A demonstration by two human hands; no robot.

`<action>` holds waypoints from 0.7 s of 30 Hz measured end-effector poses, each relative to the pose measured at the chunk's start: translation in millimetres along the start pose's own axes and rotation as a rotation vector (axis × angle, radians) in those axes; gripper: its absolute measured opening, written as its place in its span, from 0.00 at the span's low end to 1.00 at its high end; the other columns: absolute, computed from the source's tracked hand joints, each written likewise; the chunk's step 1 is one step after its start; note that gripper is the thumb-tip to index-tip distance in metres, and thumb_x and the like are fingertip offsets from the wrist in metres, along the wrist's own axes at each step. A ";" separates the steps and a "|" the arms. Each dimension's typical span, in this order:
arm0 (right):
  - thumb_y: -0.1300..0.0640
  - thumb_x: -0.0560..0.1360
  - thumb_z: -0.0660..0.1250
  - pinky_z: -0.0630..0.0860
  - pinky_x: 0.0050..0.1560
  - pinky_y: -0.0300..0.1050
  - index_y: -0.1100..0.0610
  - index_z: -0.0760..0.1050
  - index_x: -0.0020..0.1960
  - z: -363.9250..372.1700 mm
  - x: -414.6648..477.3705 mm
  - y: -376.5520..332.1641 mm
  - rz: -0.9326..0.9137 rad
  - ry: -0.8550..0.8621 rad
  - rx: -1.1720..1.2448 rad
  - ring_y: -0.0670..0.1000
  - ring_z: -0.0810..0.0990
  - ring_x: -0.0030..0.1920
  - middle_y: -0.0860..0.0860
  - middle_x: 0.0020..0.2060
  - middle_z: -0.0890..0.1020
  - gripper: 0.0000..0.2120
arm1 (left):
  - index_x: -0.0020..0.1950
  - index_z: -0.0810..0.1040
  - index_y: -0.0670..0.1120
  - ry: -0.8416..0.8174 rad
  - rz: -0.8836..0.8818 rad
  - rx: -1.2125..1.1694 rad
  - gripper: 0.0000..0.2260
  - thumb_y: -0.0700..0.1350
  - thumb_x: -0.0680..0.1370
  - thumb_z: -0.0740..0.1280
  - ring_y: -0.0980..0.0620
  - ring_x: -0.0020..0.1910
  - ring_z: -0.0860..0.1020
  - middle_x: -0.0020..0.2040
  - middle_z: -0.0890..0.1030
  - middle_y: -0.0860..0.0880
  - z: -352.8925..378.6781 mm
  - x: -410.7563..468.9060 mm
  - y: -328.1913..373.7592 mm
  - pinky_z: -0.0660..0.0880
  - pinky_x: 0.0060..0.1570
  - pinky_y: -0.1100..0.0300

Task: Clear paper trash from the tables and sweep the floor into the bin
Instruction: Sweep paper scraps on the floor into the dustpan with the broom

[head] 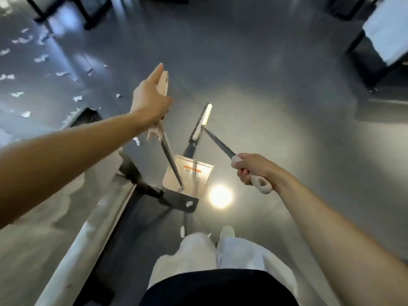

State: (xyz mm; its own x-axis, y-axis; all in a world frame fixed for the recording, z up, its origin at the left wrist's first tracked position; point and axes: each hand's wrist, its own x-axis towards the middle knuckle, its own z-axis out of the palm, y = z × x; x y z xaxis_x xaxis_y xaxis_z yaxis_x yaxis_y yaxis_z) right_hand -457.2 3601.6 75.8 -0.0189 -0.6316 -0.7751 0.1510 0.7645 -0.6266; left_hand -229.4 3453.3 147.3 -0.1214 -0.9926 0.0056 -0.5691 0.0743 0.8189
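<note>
The floor is a glossy mid grey, with one bright yellowish-white glare spot near the centre. White paper scraps speckle it toward ten o'clock. The dustpan is pale cream with a dark grey metal pole, and a label inside it carries an orange bar over grey print. The broom has a cream head with black bristles, a dark grey shaft and a cream grip. Trousers and shoe are white, the top black. The worktop at eight o'clock is grey with a pale edge. The table at two o'clock is white on black legs.
</note>
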 end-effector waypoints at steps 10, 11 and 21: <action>0.67 0.79 0.59 0.64 0.18 0.32 0.58 0.69 0.49 -0.7 233.1 -277.2 0.006 -0.165 -0.228 0.42 0.65 0.19 0.51 0.25 0.69 0.05 | 0.76 0.59 0.60 0.302 -0.258 -0.092 0.37 0.36 0.72 0.68 0.57 0.24 0.75 0.70 0.71 0.52 -5.3 293.1 -38.8 0.71 0.21 0.67; 0.67 0.79 0.59 0.64 0.18 0.32 0.58 0.70 0.49 2.9 261.5 -305.4 0.007 -0.176 -0.253 0.43 0.65 0.19 0.51 0.23 0.70 0.05 | 0.76 0.59 0.60 0.319 -0.289 -0.099 0.37 0.36 0.72 0.68 0.57 0.22 0.74 0.70 0.70 0.53 -7.2 325.6 -44.8 0.71 0.21 0.67; 0.67 0.79 0.60 0.63 0.17 0.33 0.57 0.68 0.53 97.0 481.0 -587.7 0.055 -0.365 -0.473 0.42 0.65 0.19 0.49 0.23 0.70 0.08 | 0.76 0.58 0.61 0.501 -0.437 -0.083 0.37 0.36 0.73 0.67 0.45 0.45 0.81 0.69 0.72 0.51 -85.0 604.3 -82.3 0.79 0.39 0.60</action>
State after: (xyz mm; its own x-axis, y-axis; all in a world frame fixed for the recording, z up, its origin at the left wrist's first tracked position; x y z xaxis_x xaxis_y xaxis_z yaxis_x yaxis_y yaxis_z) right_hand -459.2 2835.9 79.1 0.3294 -0.5294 -0.7818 -0.3155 0.7187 -0.6196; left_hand -186.8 2839.2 132.1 0.5100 -0.8557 -0.0873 -0.4135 -0.3329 0.8475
